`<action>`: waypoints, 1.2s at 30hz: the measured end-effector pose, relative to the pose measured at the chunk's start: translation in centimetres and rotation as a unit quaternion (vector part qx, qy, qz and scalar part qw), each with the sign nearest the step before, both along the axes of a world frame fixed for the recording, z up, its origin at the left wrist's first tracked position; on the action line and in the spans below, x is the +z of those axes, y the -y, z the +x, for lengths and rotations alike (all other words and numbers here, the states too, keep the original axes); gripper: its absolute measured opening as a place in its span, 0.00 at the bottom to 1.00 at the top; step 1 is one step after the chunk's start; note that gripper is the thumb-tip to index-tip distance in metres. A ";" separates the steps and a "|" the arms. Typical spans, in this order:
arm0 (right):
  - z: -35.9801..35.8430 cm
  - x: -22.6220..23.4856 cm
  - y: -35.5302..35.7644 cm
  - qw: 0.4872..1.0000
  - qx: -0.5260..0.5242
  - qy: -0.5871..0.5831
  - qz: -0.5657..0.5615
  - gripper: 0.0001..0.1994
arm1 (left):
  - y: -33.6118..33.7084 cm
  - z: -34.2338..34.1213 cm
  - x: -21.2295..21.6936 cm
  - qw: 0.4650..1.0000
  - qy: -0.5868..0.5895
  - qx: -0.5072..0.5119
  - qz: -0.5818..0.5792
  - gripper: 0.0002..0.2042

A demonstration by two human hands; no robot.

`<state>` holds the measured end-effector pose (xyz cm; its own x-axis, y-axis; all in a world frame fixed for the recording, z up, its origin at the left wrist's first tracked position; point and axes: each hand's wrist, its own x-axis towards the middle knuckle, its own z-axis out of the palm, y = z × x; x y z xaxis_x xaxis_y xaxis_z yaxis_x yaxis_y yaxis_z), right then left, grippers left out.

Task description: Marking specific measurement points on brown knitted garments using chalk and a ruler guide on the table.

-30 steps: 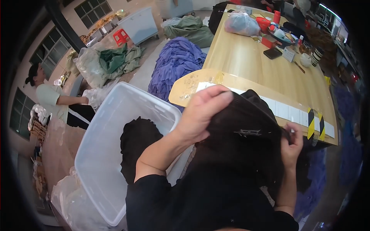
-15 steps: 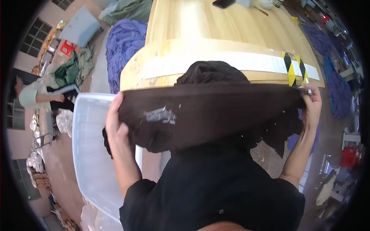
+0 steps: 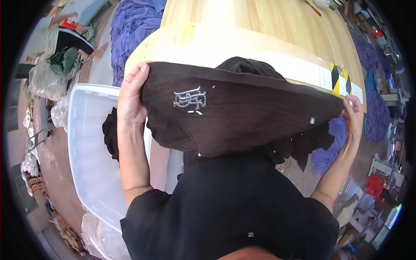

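Observation:
A dark brown garment (image 3: 242, 112) is stretched between my two hands, with a banded edge along its top. Grey-white embroidery (image 3: 190, 99) sits near its left end, and several small white bits dot the cloth. My left hand (image 3: 133, 93) is closed on the upper left corner, thumb on top. At the lower right end, my right hand (image 3: 353, 110) pinches the edge between fingers and thumb. Bunched dark fabric (image 3: 251, 66) rises behind the banded edge, on the table side. Purple cloth (image 3: 328, 147) shows beside my right wrist.
The wooden table (image 3: 242, 17) lies ahead, with yellow-black tape (image 3: 335, 80) near its right edge. A translucent white bin (image 3: 93, 164) stands at my left, dark cloth (image 3: 111, 134) inside. Purple fabric is heaped (image 3: 134, 34) beyond it. A person (image 3: 45, 39) is at far left.
My left hand has risen, so the garment now slants down to the right and its embroidery shows more sharply. The head view has shifted, and the person at far left now appears higher.

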<state>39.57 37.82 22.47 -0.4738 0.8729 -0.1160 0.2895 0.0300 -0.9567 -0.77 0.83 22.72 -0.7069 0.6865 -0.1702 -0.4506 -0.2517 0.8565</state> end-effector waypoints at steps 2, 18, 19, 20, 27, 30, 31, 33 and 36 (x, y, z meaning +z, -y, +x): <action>-1.3 -1.1 0.1 0.999 0.001 0.021 0.046 0.05 | -0.7 1.9 3.6 0.992 -0.101 -0.066 0.024 0.08; -19.5 1.7 27.2 0.618 0.775 -0.105 0.072 0.15 | 8.4 18.2 16.9 0.608 -0.396 -0.487 0.487 0.06; -19.6 0.9 26.1 0.643 0.753 -0.107 0.087 0.15 | 9.2 18.2 16.7 0.607 -0.401 -0.463 0.507 0.06; -19.8 0.5 24.9 0.671 0.728 -0.082 0.114 0.14 | 9.9 18.5 16.4 0.624 -0.417 -0.415 0.515 0.06; -24.2 -6.6 15.0 0.801 0.417 0.121 0.413 0.15 | 7.9 16.6 15.1 0.599 -0.311 -0.559 0.482 0.06; -27.5 -6.8 17.2 0.762 0.397 0.185 0.477 0.14 | 10.8 16.5 15.4 0.604 -0.338 -0.589 0.418 0.07; -27.9 -6.6 18.0 0.757 0.394 0.210 0.477 0.13 | 11.5 15.1 14.5 0.601 -0.343 -0.608 0.390 0.07; -26.4 -7.2 16.0 0.778 0.364 0.215 0.464 0.11 | 9.1 12.2 10.8 0.656 -0.330 -0.577 0.357 0.15; -25.0 -4.9 17.7 0.822 0.306 -0.039 0.479 0.09 | 9.0 10.2 6.1 0.903 -0.362 -0.213 -0.092 0.14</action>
<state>14.59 20.08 17.59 -0.8315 0.1406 0.5375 -0.1219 0.8977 -0.4234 9.39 -8.18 28.85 -0.3578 0.9293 0.0911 0.2212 -0.0104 0.9752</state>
